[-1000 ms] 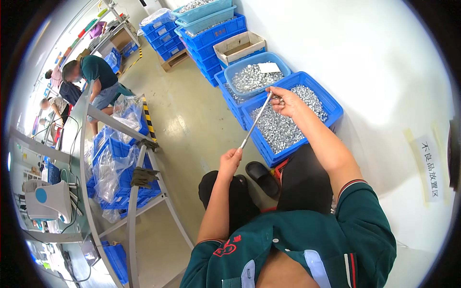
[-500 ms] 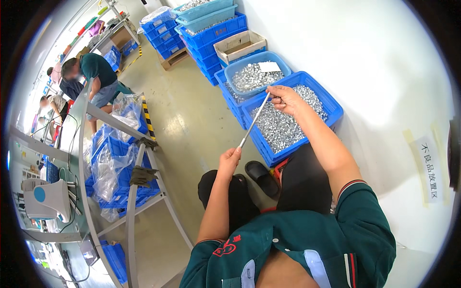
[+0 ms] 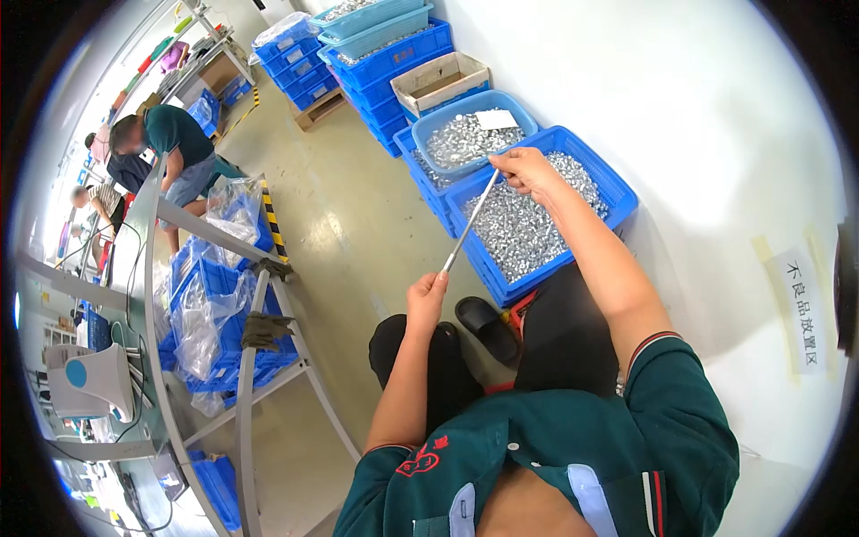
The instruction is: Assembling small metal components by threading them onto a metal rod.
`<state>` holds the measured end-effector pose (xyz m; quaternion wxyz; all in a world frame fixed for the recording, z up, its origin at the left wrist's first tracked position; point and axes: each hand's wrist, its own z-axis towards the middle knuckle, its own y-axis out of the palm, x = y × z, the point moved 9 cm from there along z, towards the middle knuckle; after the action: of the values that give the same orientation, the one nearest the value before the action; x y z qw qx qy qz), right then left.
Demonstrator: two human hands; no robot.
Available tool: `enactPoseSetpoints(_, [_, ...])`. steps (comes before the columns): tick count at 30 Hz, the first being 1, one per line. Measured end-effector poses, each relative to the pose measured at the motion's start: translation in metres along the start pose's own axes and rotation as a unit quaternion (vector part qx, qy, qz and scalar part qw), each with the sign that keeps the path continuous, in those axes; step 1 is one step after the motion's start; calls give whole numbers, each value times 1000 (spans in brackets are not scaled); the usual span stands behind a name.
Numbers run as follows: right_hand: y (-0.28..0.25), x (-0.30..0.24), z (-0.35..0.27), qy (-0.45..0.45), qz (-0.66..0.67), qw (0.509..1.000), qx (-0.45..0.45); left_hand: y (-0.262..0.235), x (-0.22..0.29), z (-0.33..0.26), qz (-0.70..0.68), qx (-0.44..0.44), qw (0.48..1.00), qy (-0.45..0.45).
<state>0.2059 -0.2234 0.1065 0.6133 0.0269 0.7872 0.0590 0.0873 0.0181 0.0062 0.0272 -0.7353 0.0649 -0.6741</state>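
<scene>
Pinched lower end of thin metal rod (image 3: 470, 222) in left hand (image 3: 426, 302), upper end in right hand (image 3: 530, 172); saw shaft bare between, slanting across view of blue crate (image 3: 517, 291). Could not make out rod tips under fingers; found some metal parts (image 3: 517, 237) hidden by right forearm (image 3: 610, 273)

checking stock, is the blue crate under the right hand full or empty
The blue crate is partly full: bare inner wall shows above its silvery metal parts.
</scene>
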Motion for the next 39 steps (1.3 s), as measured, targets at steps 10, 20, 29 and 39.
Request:
enactPoseSetpoints(10, [12, 5, -1, -5, 96, 990, -107, 5, 1, 0, -46, -27, 997, -64])
enactPoseSetpoints(20, [87, 65, -30, 125, -127, 958, -224, 13, 2, 0, -121, -54, 983, -126])
enactPoseSetpoints(29, [28, 79, -2, 215, 84, 968, -97, 7, -1, 2, -123, -42, 984, -121])
enactPoseSetpoints(39, [15, 48, 3, 119, 271, 949, -106, 3, -1, 0, -98, -38, 991, -81])
